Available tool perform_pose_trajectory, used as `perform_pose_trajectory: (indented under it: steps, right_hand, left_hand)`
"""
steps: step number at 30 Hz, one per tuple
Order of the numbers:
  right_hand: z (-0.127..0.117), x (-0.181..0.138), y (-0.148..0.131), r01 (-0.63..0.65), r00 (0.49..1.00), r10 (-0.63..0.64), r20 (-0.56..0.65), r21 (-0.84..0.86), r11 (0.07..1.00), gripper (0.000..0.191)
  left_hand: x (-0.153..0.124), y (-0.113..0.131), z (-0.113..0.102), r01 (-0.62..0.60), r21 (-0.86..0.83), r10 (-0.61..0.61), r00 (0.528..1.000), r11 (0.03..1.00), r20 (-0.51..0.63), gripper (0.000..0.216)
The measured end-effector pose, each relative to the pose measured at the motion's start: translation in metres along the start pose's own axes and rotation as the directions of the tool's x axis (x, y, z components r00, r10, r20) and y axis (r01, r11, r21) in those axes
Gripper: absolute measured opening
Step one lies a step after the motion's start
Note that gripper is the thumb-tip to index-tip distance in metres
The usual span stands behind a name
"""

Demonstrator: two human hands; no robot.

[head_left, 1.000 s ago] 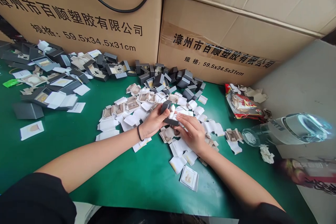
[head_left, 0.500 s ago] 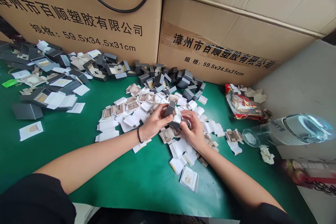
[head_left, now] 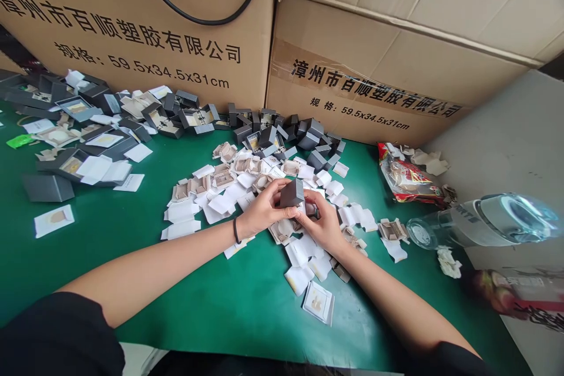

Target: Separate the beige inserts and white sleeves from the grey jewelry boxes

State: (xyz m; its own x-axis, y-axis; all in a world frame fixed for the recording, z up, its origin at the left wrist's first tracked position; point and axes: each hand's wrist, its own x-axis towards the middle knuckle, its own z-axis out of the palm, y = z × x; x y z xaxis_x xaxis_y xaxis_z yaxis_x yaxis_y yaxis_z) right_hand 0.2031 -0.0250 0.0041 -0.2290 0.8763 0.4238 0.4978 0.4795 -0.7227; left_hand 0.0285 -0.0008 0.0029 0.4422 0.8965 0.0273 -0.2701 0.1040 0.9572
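Observation:
A small dark grey gift box (head_left: 291, 192) is held up over the middle of the pile. My left hand (head_left: 267, 208) is closed around its left side, thumb along the front lower edge. From the right, my right hand (head_left: 321, 218) grips the box's lower right, its thumb meeting the left thumb. What lies inside or behind the box is hidden by my fingers. Below and around both hands spread folded white paper inserts (head_left: 222, 202) and beige box liners (head_left: 224, 175). A white card with a pale yellow mark (head_left: 317, 302) lies nearest me.
Dark grey boxes (head_left: 267, 136) line the back, with a larger heap (head_left: 94, 147) on the left. Two big cartons (head_left: 176, 29) stand behind. On the right are a red food packet (head_left: 408, 179), a clear bottle (head_left: 480, 220) lying down and crumpled tissue (head_left: 449, 262). The tabletop (head_left: 185, 294) is green.
The box's grey part has turned from edge-on to a broader face toward me. My right hand has closed in on it, and the thumbs have come together.

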Motion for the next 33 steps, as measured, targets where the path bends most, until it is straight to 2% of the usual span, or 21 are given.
perform_pose_trajectory:
  steps: [7,9,14,19,23,29,33]
  right_hand:
    - [0.0,-0.004,0.007,-0.126,0.989,0.11,0.093,0.181,0.975,0.031]
    - [0.001,-0.005,0.009,-0.139,0.989,0.126,0.078,0.191,0.972,0.031]
    - [0.003,-0.005,0.008,-0.082,0.996,0.084,-0.023,0.085,0.993,0.032]
    - [0.001,-0.001,0.0,0.084,0.996,-0.085,-0.019,-0.065,0.994,0.018]
    - [0.0,0.001,-0.002,0.135,0.99,-0.138,-0.018,-0.097,0.986,0.015]
    - [0.002,0.0,0.002,0.148,0.989,-0.147,0.021,-0.129,0.981,0.018]
    - [0.004,-0.001,0.008,0.113,0.994,-0.112,0.014,-0.142,0.983,0.016]
  left_hand:
    - [-0.002,0.004,0.0,0.041,-0.019,-0.041,0.999,0.999,0.029,0.056]
    - [-0.002,0.004,0.0,0.053,-0.026,-0.052,0.998,0.998,0.032,0.057]
    - [-0.001,0.002,0.0,0.049,-0.066,-0.049,0.999,0.997,0.001,0.059]
    - [0.001,0.001,0.001,0.009,-0.063,-0.009,1.0,0.998,0.0,0.064]
    - [0.002,-0.002,0.0,-0.019,-0.043,0.02,1.0,0.999,0.015,0.068]
    - [0.003,-0.003,-0.001,-0.025,-0.018,0.025,0.999,1.0,0.028,0.068]
    - [0.004,-0.002,0.0,-0.031,0.036,0.03,0.999,0.999,0.044,0.064]
